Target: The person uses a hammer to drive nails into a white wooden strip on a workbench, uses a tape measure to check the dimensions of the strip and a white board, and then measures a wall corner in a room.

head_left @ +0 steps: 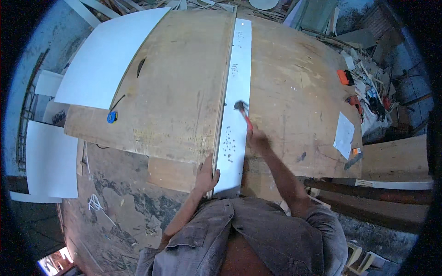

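A hammer with a red handle and dark head is in my right hand, fingers closed round the handle. Its head is over a long white panel strip that runs away from me. Small dark nails or screws lie scattered on the strip in several clusters; they are too small to tell which. Along the strip's left side stands a long narrow wooden board on edge. My left hand grips the near end of this board, thumb on its right side and fingers on its left.
Under everything is a large plywood worktop. A big white sheet lies at the far left, with a blue tape measure by its near corner. At right are a paper sheet, a red power tool and piled scraps.
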A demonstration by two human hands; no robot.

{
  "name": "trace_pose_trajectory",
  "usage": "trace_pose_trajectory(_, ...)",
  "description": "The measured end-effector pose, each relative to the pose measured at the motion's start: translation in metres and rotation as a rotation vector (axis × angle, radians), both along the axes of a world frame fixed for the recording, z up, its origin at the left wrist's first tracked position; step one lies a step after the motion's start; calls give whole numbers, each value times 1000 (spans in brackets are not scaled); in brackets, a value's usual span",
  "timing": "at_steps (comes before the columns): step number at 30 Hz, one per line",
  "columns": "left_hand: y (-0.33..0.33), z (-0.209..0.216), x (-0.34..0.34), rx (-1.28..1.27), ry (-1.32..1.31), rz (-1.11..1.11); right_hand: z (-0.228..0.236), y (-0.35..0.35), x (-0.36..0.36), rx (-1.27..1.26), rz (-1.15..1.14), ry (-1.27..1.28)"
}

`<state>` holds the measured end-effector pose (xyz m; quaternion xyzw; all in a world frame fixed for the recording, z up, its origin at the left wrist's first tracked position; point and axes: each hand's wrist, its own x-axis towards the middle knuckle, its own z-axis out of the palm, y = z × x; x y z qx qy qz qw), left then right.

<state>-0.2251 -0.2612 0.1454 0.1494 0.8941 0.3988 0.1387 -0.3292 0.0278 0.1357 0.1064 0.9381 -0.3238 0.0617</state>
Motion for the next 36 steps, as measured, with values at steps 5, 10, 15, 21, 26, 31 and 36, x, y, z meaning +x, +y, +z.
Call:
trace_pose_trajectory(5,-2,-17,2,-53,70,28,-14,-33,116,74,32,253)
trace_pose_trajectory(10,2,-12,4,-116,69,10,16,-54,169,23,-38,280)
trace_pose_trajectory(15,2,-7,7,-134,-27,-12,19,-60,150,154,-95,18)
trace_pose_trajectory(21,-2,-18,6,-153,7,-11,2,-83,167,259,-42,148)
trace_pose_trajectory(26,12,-11,3,-140,12,16,-9,-76,162,334,-83,278)
trace_pose_trajectory(31,-8,-14,7,-186,-62,22,44,-93,148,37,-93,70)
trace_pose_trajectory(36,-27,-28,55,-72,5,82,-15,-58,197,-345,-269,200)
